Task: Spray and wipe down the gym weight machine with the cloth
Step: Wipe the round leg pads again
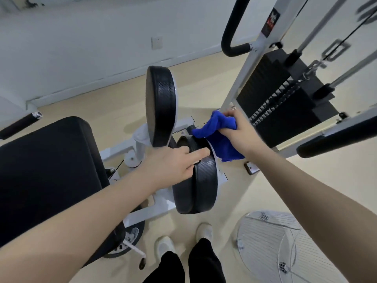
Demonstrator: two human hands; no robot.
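Now left hand (173, 163) grips black pad (199, 180), right hand (237, 129) — clutching blue cloth (216, 129).

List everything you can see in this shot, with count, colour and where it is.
cloth: one, blue, bunched at near pad's far side
round pads: two, black, centre
seat: one, black, left
weight stack: one, black, upper right
frame post: one, white, right of centre
fan: one, white, floor, lower right
wall socket: one, white, far wall
shoes: two, white, bottom
left hand: holds near pad's edge
right hand: grips cloth
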